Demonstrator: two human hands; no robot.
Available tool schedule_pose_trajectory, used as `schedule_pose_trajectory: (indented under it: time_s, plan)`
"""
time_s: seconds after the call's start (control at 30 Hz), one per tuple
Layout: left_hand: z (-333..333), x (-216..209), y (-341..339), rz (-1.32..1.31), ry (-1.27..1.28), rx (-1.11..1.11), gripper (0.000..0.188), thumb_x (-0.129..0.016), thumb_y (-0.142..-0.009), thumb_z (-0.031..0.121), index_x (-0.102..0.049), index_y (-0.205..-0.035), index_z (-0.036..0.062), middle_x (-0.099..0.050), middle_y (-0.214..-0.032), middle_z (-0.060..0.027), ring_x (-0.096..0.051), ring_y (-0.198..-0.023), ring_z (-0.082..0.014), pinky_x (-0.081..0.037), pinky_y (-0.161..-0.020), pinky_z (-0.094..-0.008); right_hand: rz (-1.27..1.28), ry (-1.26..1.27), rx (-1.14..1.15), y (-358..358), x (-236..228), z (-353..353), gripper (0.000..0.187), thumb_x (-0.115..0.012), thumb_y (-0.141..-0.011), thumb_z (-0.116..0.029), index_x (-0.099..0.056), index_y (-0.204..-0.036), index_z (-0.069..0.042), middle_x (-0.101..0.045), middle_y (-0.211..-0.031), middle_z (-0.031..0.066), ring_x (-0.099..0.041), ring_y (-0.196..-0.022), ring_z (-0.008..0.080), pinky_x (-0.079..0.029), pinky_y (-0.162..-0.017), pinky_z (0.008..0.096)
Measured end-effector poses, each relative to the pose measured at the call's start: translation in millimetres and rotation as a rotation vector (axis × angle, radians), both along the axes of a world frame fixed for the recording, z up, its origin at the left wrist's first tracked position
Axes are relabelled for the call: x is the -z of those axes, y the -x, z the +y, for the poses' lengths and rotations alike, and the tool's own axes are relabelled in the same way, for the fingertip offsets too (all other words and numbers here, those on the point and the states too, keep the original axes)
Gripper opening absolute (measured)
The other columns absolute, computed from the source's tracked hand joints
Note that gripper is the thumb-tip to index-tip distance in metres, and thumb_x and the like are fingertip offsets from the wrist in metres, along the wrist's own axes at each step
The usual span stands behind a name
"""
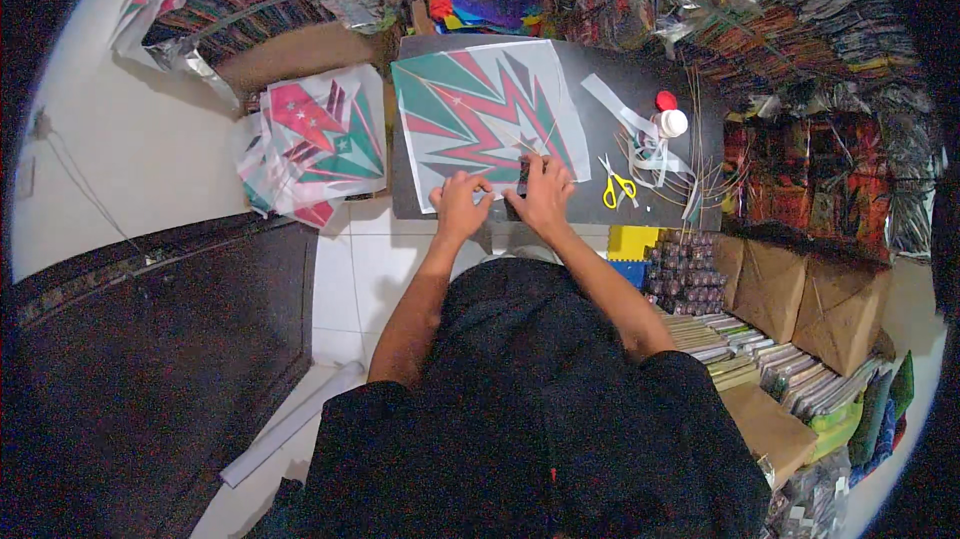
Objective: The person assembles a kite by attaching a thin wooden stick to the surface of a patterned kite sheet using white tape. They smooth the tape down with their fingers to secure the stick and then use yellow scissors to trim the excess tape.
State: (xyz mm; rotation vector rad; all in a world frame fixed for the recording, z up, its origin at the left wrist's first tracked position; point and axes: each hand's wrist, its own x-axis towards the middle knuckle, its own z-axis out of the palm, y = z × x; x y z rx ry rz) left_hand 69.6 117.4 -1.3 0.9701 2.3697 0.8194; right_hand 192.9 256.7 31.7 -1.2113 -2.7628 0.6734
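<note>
On the dark tabletop point(420, 207) lies a thin square sheet point(470, 104), white with green, red and dark pointed shapes and small stars. Thin light sticks point(435, 87) cross it, as on a paper kite. Over the sheet's near edge, my left hand point(463, 205) has its fingers curled in a pinch; what they hold, if anything, is too small to make out. Just to its right, my right hand point(543, 197) rests on the near right part of the sheet, fingers bent and thumb apart, pointing toward the left hand. The two hands are close but not touching.
Right of the sheet are yellow-handled scissors point(618, 189), a white bottle point(672, 123), a red cap point(666, 100), white strips point(610, 99) and thin sticks point(712, 179). More printed sheets point(320, 139) lie at the left. Packed stacks point(810, 169) and cardboard boxes point(840, 304) stand right.
</note>
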Motion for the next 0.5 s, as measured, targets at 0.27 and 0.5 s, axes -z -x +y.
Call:
schedule_pose_trajectory:
  time_s: [0.27,0.5]
  plan:
    - [-2.9,3.5,3.8,-0.026,-0.069,-0.001,0.014,-0.078,-0.088,0.024,-0.077,-0.101,0.0212,-0.069,-0.107,-0.0024,-0.063,-0.112,-0.0281,-0.035,-0.096,-0.0505,0.068,0.057,0.002,1.8,-2.3,-0.1,0.074,-0.084,-0.081,-0.027,-0.051,-0.148,-0.017,-0.049,-0.136,0.0174,-0.045,-0.132,0.0424,-0.034,-0.107,0.064]
    - [-22.2,-11.1,3.0,0.191,-0.179,0.094,0.02,-0.076,-0.089,0.02,-0.076,-0.109,0.0175,-0.071,-0.11,0.0001,-0.065,-0.111,-0.0233,-0.037,-0.099,-0.0477,0.092,0.092,0.138,-15.6,-1.0,11.9,0.076,-0.082,-0.079,-0.029,-0.051,-0.147,-0.019,-0.049,-0.136,0.0174,-0.046,-0.131,0.0419,-0.034,-0.106,0.0613]
